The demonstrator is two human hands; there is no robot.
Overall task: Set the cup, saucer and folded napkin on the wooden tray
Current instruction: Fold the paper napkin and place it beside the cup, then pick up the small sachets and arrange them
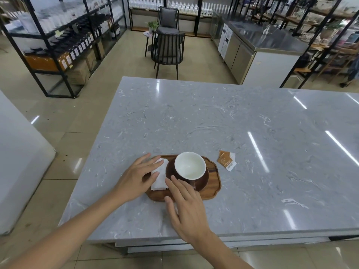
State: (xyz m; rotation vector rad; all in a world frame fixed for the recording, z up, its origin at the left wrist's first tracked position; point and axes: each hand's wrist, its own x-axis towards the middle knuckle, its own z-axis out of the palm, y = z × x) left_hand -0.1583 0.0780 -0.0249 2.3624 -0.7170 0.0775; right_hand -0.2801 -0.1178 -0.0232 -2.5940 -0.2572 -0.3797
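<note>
A grey marble counter (223, 123) fills the middle of the frame, bearing a wooden tray (212, 188) at lower centre. On the tray sits a brown saucer (205, 180) carrying the white-lined cup (190, 165), with the folded napkin (160, 178) lying at their left. The left hand (136, 177) rests flat, fingers spread, on the napkin; the right hand (186, 208) lies open, fingertips at the napkin's near corner. Placement appears finished but for squaring the napkin, then lifting away. The tray's left end is hidden; two sachets (226, 160) lie right of it.

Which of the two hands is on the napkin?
The left hand: its straight fingers rest on the white napkin. The right hand lies nearer, beside the cup.
</note>
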